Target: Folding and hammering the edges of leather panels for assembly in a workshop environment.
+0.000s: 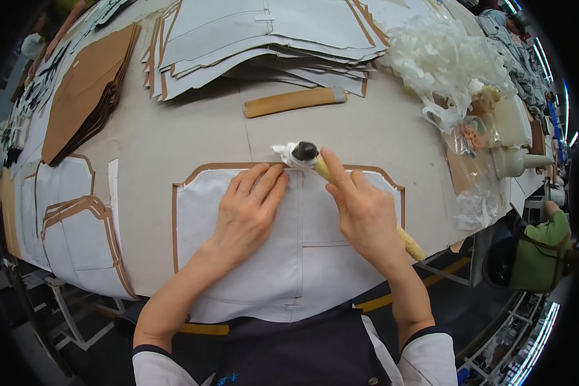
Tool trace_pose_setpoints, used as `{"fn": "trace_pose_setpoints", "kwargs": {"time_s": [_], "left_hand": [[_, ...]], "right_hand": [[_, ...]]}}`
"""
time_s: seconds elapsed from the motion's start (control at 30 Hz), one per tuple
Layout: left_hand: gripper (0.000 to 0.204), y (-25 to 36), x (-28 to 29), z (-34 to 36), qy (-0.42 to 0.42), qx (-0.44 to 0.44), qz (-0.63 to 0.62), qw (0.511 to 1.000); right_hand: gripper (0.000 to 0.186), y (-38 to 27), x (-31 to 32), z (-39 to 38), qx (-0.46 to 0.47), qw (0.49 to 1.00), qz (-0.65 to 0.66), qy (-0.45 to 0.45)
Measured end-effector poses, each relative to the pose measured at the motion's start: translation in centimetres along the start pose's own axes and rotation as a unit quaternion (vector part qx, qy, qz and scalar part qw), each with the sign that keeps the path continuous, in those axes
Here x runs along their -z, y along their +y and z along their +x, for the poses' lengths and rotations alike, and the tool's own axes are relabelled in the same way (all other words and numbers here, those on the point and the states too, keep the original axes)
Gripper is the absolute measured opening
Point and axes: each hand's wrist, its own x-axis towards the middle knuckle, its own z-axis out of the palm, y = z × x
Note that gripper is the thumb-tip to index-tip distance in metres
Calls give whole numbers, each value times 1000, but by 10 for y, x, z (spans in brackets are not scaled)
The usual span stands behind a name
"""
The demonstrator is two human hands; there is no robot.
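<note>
A hammer (305, 153) with a dark head, white wrapping and a yellow handle is in my right hand (368, 219), whose fingers are closed around the handle. Its head sits over the far edge of a white panel (257, 276) trimmed with brown strips. My left hand (249, 209) lies on that panel, fingers stretched out and their tips at the brown far edge, just left of the hammer head. A seam runs down the panel's middle between my hands, and its near end hangs at the table edge by my dark apron.
Beyond the panel lies a tan flat-sided bar (294, 102), with a stack of white panels (270, 38) behind it. Brown pieces (90, 90) and smaller white panels (80, 238) lie left. Crumpled white plastic (444, 61) and a pale bottle (518, 162) stand right. A person in green (542, 251) is at far right.
</note>
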Motion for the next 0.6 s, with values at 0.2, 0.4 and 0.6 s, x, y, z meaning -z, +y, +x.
{"fn": "trace_pose_setpoints", "kwargs": {"time_s": [0.2, 0.4, 0.6], "left_hand": [[50, 2, 0, 2, 1, 6, -6, 1000], [47, 7, 4, 5, -5, 18, -1, 1000], [44, 8, 0, 7, 2, 23, 13, 1000]], "right_hand": [[64, -1, -11, -1, 34, 998, -54, 17], [63, 1, -5, 8, 33, 997, -6, 72], [61, 2, -3, 13, 42, 999, -25, -5]]}}
